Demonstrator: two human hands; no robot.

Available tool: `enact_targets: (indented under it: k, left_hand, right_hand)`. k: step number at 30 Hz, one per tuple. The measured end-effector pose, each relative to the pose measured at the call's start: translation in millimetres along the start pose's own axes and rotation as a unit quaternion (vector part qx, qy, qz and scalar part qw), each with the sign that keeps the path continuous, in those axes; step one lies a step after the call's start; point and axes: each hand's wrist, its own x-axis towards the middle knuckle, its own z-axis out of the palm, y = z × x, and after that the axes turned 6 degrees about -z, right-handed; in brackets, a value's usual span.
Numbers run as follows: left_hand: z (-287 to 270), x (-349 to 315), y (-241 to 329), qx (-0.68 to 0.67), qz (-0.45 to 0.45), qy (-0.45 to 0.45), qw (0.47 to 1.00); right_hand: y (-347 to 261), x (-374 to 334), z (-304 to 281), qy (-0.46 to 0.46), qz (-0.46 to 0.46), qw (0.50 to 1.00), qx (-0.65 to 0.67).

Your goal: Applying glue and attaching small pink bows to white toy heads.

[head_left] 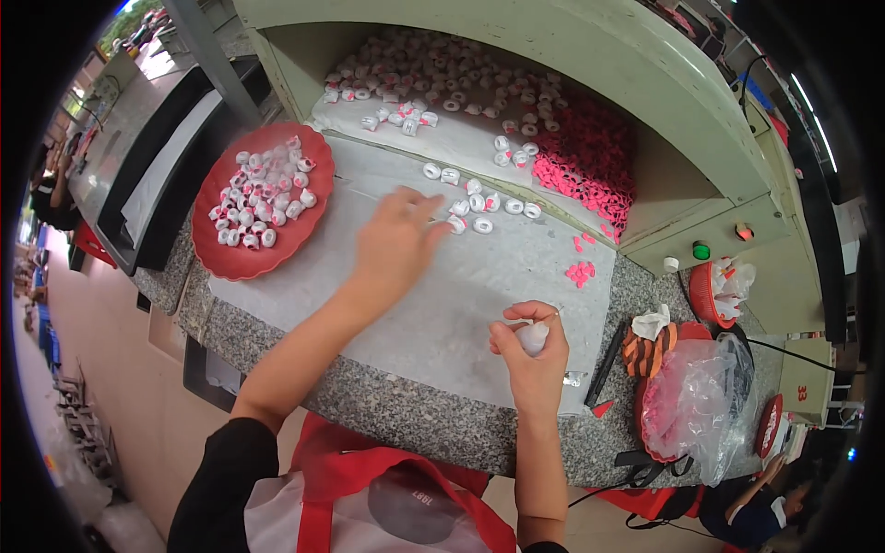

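Observation:
My left hand hovers over the white sheet, slightly blurred, its thumb and fingers apart and nothing visible between them. Close to its fingertips lies a loose group of small white ring-like pieces, some with pink spots. Lower and to the right, my right hand is closed around a smooth, whitish, rounded object. The fingers cover much of this object, so its kind is unclear. A red scalloped plate at the left carries many similar white pieces.
A pale green open-fronted cabinet holds heaped white pieces and a pile of pink parts. Several pink bits lie on the sheet. At right are a black tool, a clear plastic bag and a red basket.

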Motion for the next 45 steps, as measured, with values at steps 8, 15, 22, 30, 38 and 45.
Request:
enact_targets:
  k: [8, 15, 22, 30, 38, 45]
  left_hand:
    - [16, -16, 24, -0.413, -0.213, -0.18, 0.867]
    - [-23, -34, 54, -0.622, -0.265, -0.289, 0.678]
    - [-31, -41, 61, -0.51, -0.099, -0.121, 0.846]
    - [-31, -42, 63, -0.511, -0.131, -0.132, 0.839]
    - [-31, -42, 65, -0.526, -0.142, -0.141, 0.827]
    - [-31, -41, 62, -0.501, -0.126, -0.138, 0.845]
  right_hand:
    - [0, 1, -19, 0.065, -0.076, 0.995, -0.011]
    - [-33, -19, -17, 0.132, -0.096, 0.987, 0.003]
    - [-33, -33, -7, 0.083, -0.381, 0.903, -0.178]
    - [-33, -30, -5, 0.082, -0.392, 0.897, -0.186]
    - [-31, -28, -6, 0.081, -0.397, 0.895, -0.19]
    - [-36, -27, -6, 0.051, -0.411, 0.888, -0.198]
